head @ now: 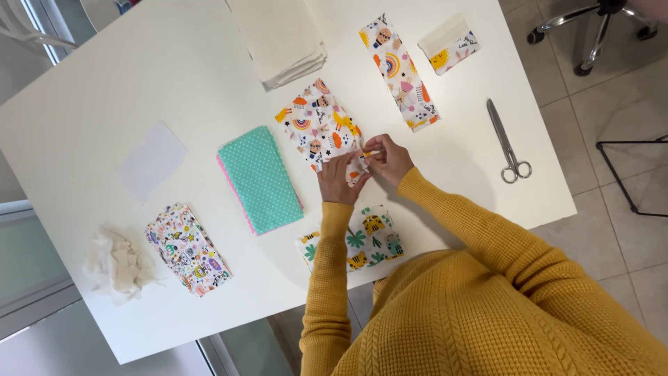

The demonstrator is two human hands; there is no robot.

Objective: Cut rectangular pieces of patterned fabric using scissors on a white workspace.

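Left hand [337,179]: fingers curled, pinching corner of rainbow-print cloth [321,129].
Right hand [387,159]: fingertips closed on same corner.
Cloth: flat mid-table [104,83], beside teal dotted stack [259,178].
Scissors [508,141]: well right, untouched.

A single camera, worn on the person's head, looks almost straight down from well above a white table [104,104], which sits turned at a slant in the picture. The view is wide enough to take in nearly the whole tabletop, with tiled floor [612,230] and the foot of a wheeled chair [591,28] at the right and far right. The person's yellow sweater [487,306] fills the near right corner, and both sleeves reach away from the camera toward the middle of the table; there is no second view to share any part of the scene.
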